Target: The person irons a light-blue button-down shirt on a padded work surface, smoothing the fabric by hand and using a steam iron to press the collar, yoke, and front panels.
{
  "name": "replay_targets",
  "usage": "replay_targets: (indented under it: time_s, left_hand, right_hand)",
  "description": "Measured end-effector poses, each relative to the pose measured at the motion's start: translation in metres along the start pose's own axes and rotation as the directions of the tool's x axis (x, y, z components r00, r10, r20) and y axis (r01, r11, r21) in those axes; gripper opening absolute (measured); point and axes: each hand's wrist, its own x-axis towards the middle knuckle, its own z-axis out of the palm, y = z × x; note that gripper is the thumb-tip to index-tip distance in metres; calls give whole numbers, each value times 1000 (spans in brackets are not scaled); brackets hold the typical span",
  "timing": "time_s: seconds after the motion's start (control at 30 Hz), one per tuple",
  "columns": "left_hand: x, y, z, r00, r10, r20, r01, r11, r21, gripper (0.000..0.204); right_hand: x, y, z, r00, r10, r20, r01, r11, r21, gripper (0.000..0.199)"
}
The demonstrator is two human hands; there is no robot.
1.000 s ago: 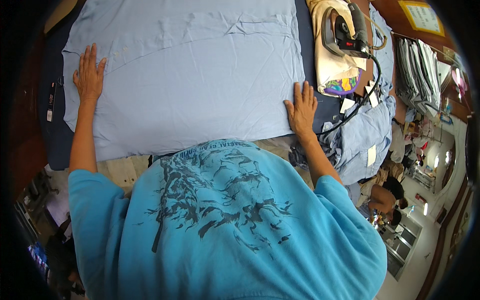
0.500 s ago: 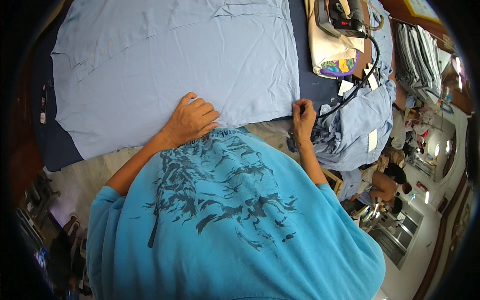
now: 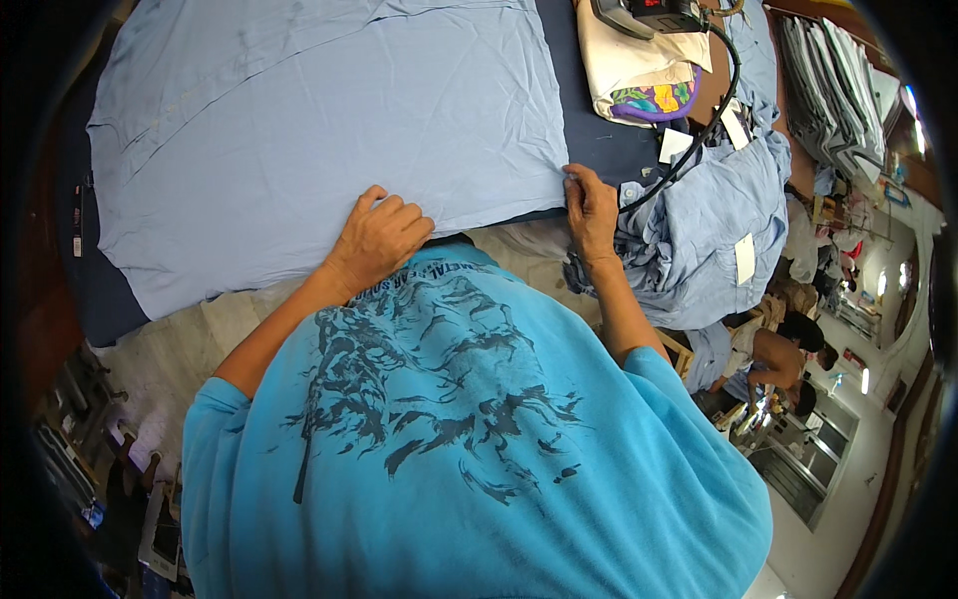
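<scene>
A light blue woven cloth piece [image 3: 329,120], perhaps part of a garment, lies spread with light creases over a dark blue padded table [image 3: 611,145]. At its near edge, my left hand [image 3: 379,238] has its fingers curled down onto the cloth, gripping it; the fingertips are partly hidden. My right hand [image 3: 594,215] pinches the near right corner of the same piece between thumb and forefinger. Beyond that hand, at the top, an iron [image 3: 649,14] with a black cord [image 3: 733,70] rests on a cream cloth pad [image 3: 609,70].
Right of my right hand lies a heap of light blue garments [image 3: 699,245] with white tags. A floral patch with purple trim [image 3: 654,97] is by the iron. Hanging garments [image 3: 833,95] fill the far right. Other people [image 3: 783,359] sit farther back on the right.
The view has shifted slightly, so table and iron appear higher and farther left. My right hand stays at the cloth's corner, its fingertips a little farther over it. My left hand barely moved.
</scene>
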Motion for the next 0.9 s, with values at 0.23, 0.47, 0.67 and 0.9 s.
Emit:
replay_targets:
  time_s: [0.23, 0.47, 0.67, 0.9]
  left_hand:
    - [3, 10, 0, 999, 41, 17, -41, 999, 2, 5]
    - [19, -18, -19, 995, 11, 98, 10, 978, -210, 14]
    - [34, -103, -53, 923, -324, -206, 350, 931, 106, 24]
    - [-3, -175, -100, 677, -613, -409, 714, 682, 159, 24]
  right_hand:
    - [-1, 13, -4, 980, -191, -62, 183, 977, -109, 16]
    - [39, -8, -7, 978, -142, -153, 120, 983, -140, 18]
    - [242, -22, -59, 747, -440, -499, 126, 830, -543, 31]
    - [405, 26, -99, 992, 63, 106, 6, 831, -556, 56]
